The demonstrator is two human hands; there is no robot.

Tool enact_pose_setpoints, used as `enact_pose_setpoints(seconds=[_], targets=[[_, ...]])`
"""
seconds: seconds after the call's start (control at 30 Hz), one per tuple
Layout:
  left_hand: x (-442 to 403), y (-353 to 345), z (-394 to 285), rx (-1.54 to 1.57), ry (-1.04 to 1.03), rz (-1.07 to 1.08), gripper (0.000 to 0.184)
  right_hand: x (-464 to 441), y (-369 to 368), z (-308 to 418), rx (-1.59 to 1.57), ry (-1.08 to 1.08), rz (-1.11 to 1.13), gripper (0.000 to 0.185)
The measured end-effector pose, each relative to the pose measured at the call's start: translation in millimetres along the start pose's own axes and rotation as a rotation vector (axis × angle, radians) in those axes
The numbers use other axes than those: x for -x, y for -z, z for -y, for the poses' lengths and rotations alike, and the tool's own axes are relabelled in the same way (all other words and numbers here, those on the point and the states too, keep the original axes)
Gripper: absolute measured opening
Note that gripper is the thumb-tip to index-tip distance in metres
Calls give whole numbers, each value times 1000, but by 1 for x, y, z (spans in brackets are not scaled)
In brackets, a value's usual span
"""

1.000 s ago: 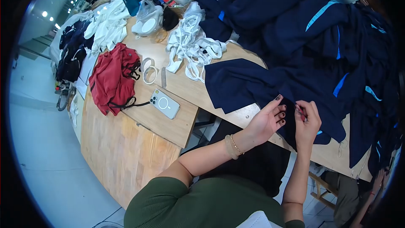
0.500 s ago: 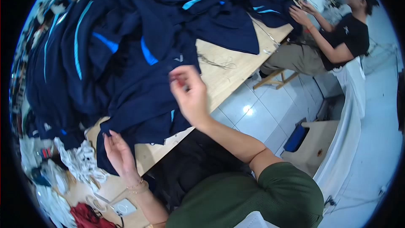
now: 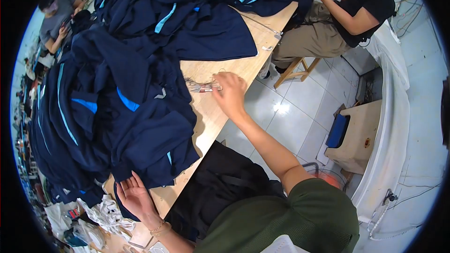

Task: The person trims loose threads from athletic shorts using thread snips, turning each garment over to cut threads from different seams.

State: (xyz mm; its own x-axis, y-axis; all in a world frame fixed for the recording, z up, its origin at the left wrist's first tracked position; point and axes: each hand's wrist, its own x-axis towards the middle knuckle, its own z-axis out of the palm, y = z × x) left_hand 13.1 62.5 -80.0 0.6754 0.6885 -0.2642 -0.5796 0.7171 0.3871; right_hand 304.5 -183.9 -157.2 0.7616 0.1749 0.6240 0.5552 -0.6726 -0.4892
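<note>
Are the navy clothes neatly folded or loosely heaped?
Loosely heaped: the navy clothes lie in rumpled, overlapping layers on the table, creased throughout.

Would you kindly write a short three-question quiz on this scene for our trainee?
1. True or false: the bare right hand is beside thin, dark, loose threads.

2. Which is nearest the bare left hand: A) beige box; B) navy cloth garments; C) white draped sheet?

3. Fill in: glossy white floor tiles lie beneath the light-brown wooden ____.

Key: 1 true; 2 B; 3 stool.
</note>
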Motion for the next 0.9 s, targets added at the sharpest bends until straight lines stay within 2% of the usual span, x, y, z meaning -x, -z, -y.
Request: enact_pose_setpoints(seconds=[0.1,0.13,0.17,0.23,0.27,0.3,0.37,0.4,0.47,0.57,0.6,0.67,0.7,0.73,0.8,0.9], targets=[[-1,31,-18,-312,82,45,18,-12,25,-45,3,-279,-380,25],[4,31,-20,-322,85,54,18,-16,25,-73,-2,-449,-475,22],[10,28,-20,-400,92,-35,18,-17,19,-108,-105,-580,-558,19],[18,20,-14,-522,79,-202,24,-16,-2,-179,-139,-856,-488,19],[23,17,-11,-531,79,-196,24,-13,-21,-216,-134,-938,-404,23],[26,14,-7,-556,78,-239,28,-12,-40,-250,-132,-1014,-318,27],[33,14,-2,-583,78,-306,37,-16,-74,-305,-246,-1056,-289,31],[36,16,-3,-582,65,-307,37,-18,-85,-315,-349,-1100,-253,36],[42,20,-4,-606,65,-325,36,-34,-72,-291,-338,-1063,-214,40],[47,19,-3,-607,33,-358,35,-47,-75,-291,-1012,-1284,-340,34],[49,20,-4,-606,29,-365,34,-50,-73,-290,-1014,-1283,-335,34],[50,20,-4,-606,19,-366,33,-54,-68,-288,-1197,-1429,-418,25],[50,19,-5,-610,15,-364,32,-60,-53,-269,-1004,-1418,-273,20],[49,16,-5,-606,9,-365,32,-55,-57,-276,-1007,-1415,-268,20],[49,12,-3,-619,-12,-339,30,-45,-55,-298,-891,-1182,-267,20],[50,6,-2,-632,-16,-301,29,-42,-36,-308,-873,-1015,-215,17]])
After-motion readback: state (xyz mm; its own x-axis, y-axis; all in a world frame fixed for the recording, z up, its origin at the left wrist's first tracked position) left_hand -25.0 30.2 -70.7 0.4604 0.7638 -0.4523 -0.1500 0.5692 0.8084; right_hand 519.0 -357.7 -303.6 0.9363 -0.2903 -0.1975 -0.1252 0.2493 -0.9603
